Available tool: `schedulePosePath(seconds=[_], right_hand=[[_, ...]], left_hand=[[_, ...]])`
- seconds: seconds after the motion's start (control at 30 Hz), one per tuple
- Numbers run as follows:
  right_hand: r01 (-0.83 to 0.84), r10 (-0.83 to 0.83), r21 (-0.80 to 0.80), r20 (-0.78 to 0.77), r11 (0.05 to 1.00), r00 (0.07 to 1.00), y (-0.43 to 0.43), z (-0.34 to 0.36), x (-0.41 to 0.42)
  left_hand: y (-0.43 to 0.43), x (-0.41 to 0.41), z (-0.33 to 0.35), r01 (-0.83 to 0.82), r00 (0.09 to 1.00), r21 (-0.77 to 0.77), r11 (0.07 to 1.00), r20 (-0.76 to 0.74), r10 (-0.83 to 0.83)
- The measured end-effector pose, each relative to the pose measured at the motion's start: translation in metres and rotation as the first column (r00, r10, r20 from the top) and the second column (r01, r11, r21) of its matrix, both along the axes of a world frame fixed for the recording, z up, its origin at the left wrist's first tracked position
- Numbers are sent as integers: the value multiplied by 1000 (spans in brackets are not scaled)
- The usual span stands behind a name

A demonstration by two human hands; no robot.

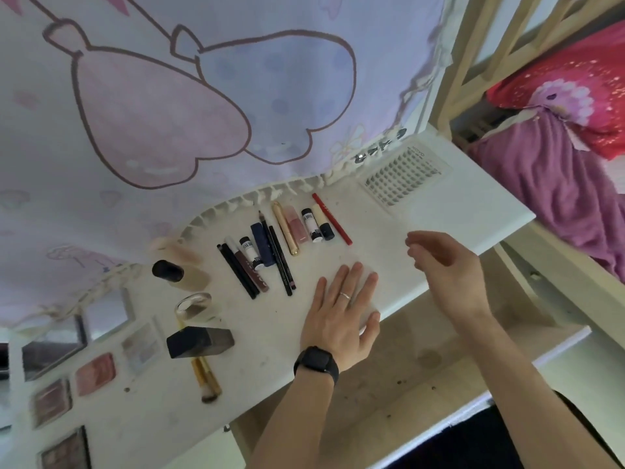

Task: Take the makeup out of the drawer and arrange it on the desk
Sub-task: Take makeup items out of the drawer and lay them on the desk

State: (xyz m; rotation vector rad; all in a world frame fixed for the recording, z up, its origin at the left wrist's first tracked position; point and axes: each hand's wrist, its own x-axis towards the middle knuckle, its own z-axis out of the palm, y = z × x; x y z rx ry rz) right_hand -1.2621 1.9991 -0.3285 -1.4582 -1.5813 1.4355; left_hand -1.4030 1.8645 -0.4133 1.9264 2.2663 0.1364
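My left hand lies flat, fingers straight, on the desk by its near edge, my right hand hovers loosely curled and empty, and a careless sweep left could scatter the makeup row or tip pieces into the open drawer.

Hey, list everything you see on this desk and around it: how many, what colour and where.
desk: one, white, centre
lash tray: one, white, desk's far right
red pencil: one, red, row's right end
gold tube: one, gold, mid-row
dark pencils: several, black, row's left half
bottle: one, beige, black cap, left of row
brush: one, gold handle, near left
palettes: several, pink and brown, far left
curtain: one, lilac and pink, behind desk
drawer: one, wooden, open under desk
bedding: one pile, pink and red, right
left hand: one, flat on desk, black watch
right hand: one, loosely curled, above desk edge
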Motion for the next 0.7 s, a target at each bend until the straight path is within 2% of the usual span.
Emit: schedulePosePath(seconds=[0.13, 0.23, 0.37, 0.43, 0.5, 0.57, 0.7], right_hand=[[168, -169, -11, -51, 986, 984, -46, 6, 55], [358, -359, -31, -39, 933, 932, -85, 0, 89], [627, -623, -95, 67, 773, 779, -141, -28, 117], [715, -705, -203, 132, 669, 697, -163, -51, 126], [727, -752, -432, 150, 534, 642, -177, -73, 129], [645, -779, -629, 99, 433, 620, -187, -88, 126], [480, -772, -772, -22, 417, 635, -202, -108, 113]], left_hand=[[2, -1, 3, -16, 1000, -55, 998, -8, 16], [1, -2, 5, -14, 1000, -103, 995, 8, 15], [0, 1, 11, -15, 1000, -78, 997, -25, 14], [0, 1, 10, -4, 999, -52, 999, -38, 2], [-1, 1, 10, 11, 999, -37, 999, -48, -12], [-1, 2, 9, 20, 998, -17, 1000, -53, -21], [-2, 2, 9, 26, 998, -9, 1000, -60, -27]])
